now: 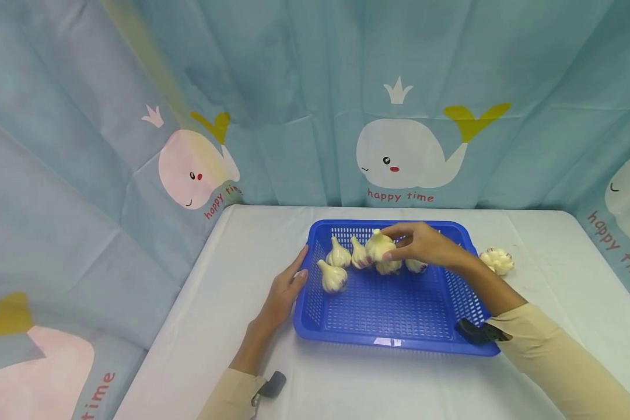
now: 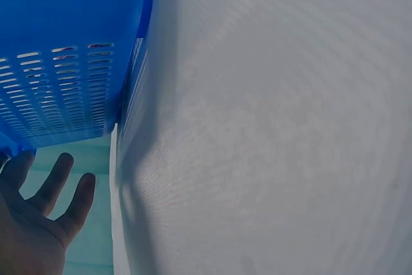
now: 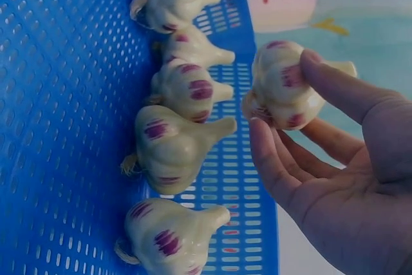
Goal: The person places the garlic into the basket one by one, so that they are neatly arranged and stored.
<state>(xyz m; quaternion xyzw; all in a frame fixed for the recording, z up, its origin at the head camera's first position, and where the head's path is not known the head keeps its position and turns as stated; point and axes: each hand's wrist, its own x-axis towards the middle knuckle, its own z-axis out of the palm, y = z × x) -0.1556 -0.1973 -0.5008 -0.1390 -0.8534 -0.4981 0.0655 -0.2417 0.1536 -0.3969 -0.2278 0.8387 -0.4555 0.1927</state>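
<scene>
Up over the back part of a blue plastic basket (image 1: 388,341), my right hand (image 1: 425,244) pinches a garlic bulb (image 1: 377,245) between thumb and fingers. That bulb is whitish with purple streaks, its stem pointing away from the basket in the right wrist view. Beneath and beside it, several more garlic bulbs (image 3: 174,149) stand in a row along the basket's back wall, and one bulb (image 1: 332,276) lies closer to the left wall. My left hand (image 1: 282,294) rests against the basket's left rim; its fingers (image 2: 77,204) look spread and fairly straight in the left wrist view.
On the white-covered table (image 1: 226,280), a cream-coloured bulb cluster (image 1: 497,261) lies outside the basket's right side, partly behind my right forearm. A blue curtain (image 1: 304,157) with whale prints hangs behind the table and along its left and right sides.
</scene>
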